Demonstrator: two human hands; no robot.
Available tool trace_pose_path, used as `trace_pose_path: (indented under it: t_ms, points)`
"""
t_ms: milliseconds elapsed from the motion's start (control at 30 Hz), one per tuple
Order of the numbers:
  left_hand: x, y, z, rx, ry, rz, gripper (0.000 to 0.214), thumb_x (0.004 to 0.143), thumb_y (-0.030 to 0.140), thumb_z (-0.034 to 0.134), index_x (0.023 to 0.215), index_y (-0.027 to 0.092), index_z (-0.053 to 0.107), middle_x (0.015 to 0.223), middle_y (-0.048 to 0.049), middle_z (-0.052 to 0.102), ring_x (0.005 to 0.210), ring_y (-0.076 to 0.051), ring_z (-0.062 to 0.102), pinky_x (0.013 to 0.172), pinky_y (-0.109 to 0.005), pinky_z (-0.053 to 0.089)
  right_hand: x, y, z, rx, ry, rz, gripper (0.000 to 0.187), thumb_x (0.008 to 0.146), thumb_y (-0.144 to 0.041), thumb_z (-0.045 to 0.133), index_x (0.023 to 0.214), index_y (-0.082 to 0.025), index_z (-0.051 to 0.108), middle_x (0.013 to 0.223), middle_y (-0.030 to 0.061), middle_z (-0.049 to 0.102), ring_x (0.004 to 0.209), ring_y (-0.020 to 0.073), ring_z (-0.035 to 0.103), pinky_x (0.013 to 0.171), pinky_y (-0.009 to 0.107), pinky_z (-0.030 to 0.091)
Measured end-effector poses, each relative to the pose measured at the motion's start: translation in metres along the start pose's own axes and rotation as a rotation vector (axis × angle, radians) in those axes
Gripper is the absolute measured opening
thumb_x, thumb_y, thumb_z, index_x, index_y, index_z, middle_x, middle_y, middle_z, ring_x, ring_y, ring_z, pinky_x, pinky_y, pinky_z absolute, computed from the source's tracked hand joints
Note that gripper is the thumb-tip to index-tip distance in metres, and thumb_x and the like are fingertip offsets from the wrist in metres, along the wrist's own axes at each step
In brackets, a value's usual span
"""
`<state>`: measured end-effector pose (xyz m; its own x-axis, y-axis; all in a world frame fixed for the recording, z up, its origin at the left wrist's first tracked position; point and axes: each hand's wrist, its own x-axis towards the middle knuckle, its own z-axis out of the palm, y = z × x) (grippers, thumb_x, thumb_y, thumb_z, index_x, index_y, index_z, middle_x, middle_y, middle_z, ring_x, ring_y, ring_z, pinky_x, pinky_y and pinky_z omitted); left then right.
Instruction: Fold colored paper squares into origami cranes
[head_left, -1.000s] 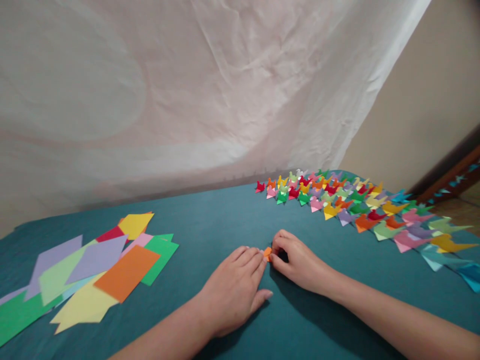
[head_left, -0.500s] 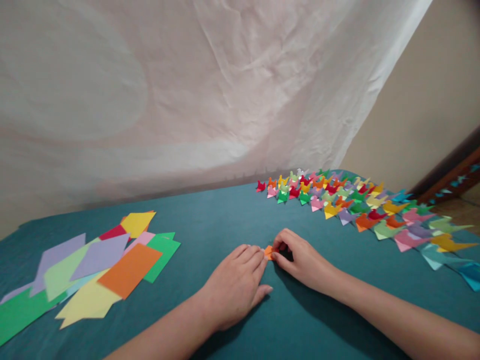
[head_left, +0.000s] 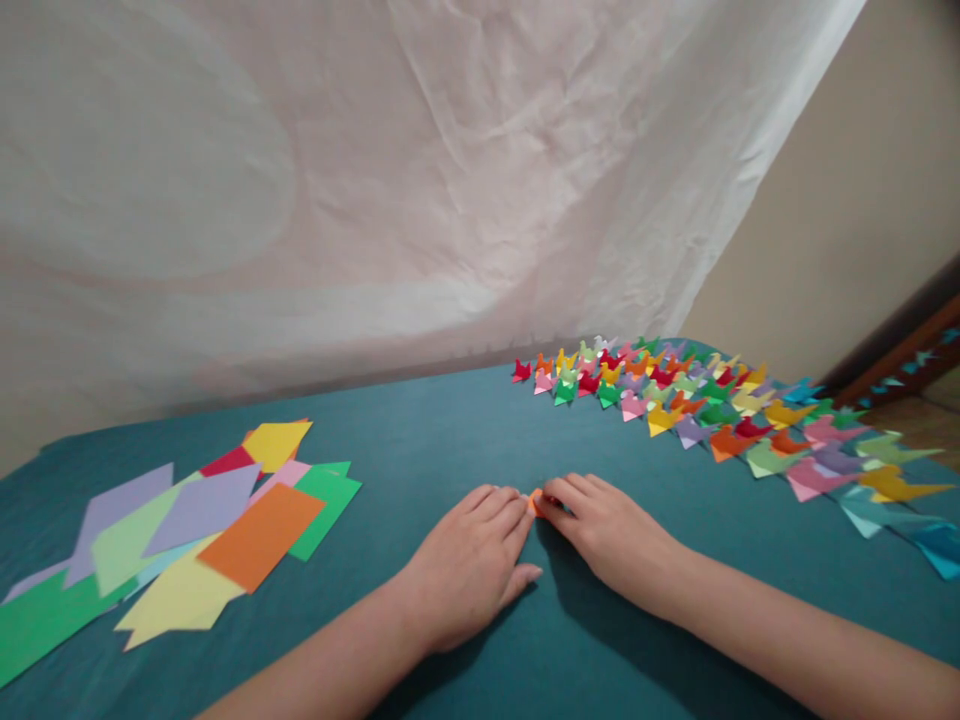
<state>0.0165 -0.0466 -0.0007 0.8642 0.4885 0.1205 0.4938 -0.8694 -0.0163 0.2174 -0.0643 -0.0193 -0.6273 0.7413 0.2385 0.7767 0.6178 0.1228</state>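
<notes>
A small piece of orange paper [head_left: 535, 500] lies on the teal tablecloth [head_left: 450, 440] between my two hands, mostly hidden by the fingers. My left hand [head_left: 469, 565] lies flat, palm down, fingers stretched out with their tips on the paper's left side. My right hand [head_left: 604, 525] rests on the cloth with its fingers lowered onto the paper's right side, pressing it down.
Loose coloured paper sheets [head_left: 187, 530] are spread at the left. Rows of small folded paper figures [head_left: 697, 405] in many colours run along the right of the table. A creased white sheet [head_left: 375, 180] hangs behind; a beige wall [head_left: 847, 200] stands at right.
My right hand has flattened from a raised pinch down onto the orange paper. Less of the paper shows. The left hand has hardly moved.
</notes>
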Motion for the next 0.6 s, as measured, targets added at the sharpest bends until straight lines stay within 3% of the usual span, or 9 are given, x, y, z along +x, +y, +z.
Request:
trace_pose_path:
  t_ms: [167,367,600]
  points:
    - [-0.001,-0.001,0.001,-0.021,0.005,0.0,0.049,0.09,0.043,0.045,0.127,0.012,0.047,0.127,-0.011,0.054,0.121,-0.025,0.044,0.105,-0.039,0.026,-0.001,-0.009,-0.006,-0.108,-0.039,-0.031,0.017,0.081,-0.012,0.055,0.096,-0.011,0.063,0.096,0.0096,0.058,0.081,0.0217,0.052,0.066,0.034,0.042]
    - [0.0,-0.003,-0.003,-0.087,0.009,-0.001,0.045,0.089,0.039,0.047,0.126,0.013,0.048,0.127,-0.0112,0.053,0.12,-0.025,0.044,0.105,-0.04,0.027,-0.003,-0.015,-0.005,-0.178,-0.07,-0.019,0.032,0.079,-0.01,0.055,0.11,-0.006,0.058,0.098,0.0113,0.058,0.082,0.0228,0.051,0.065,0.034,0.043]
    - [0.003,-0.021,-0.002,-0.359,0.114,-0.009,0.027,0.091,0.015,0.039,0.111,0.019,0.057,0.109,-0.0035,0.063,0.105,-0.016,0.053,0.095,-0.031,0.037,-0.002,-0.012,-0.007,-0.165,-0.06,-0.048,0.019,0.08,-0.011,0.055,0.098,-0.01,0.06,0.093,0.0101,0.057,0.079,0.0221,0.051,0.062,0.034,0.04]
